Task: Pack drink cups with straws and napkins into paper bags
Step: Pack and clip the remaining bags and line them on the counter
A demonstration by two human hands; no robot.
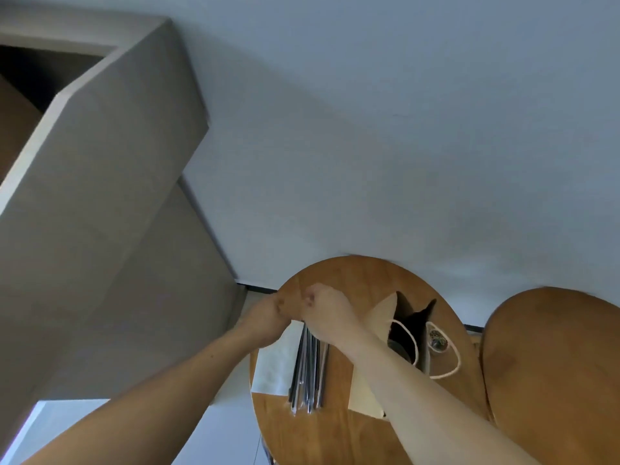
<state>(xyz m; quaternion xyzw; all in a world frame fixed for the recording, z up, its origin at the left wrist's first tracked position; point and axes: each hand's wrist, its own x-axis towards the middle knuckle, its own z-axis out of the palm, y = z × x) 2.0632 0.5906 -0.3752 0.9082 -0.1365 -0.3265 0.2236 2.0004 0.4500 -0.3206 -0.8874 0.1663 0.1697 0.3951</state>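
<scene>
The paper bag (365, 394) lies on its side on the round wooden bench (362, 280), its open mouth towards the far edge; its white rope handles (448, 362) loop out to the right; something dark sits inside the mouth, too shadowed to identify. Just left of the bag lies a bundle of wrapped straws (308, 374), running lengthwise away from the person; it overlaps the right edge of a white stack of napkins (273, 360), which reaches the bench's left rim. The right hand (323, 312) is over the far ends of the straws, fingers curled into a fist; the left hand (268, 317) is close beside it at the bench's left edge, fingers curled too; whether either holds anything I cannot tell, since only the backs of the hands show. A second round wooden top (553, 364) stands to the right; behind is a pale wall (402, 129); a grey angular structure (117, 179) fills the left.
</scene>
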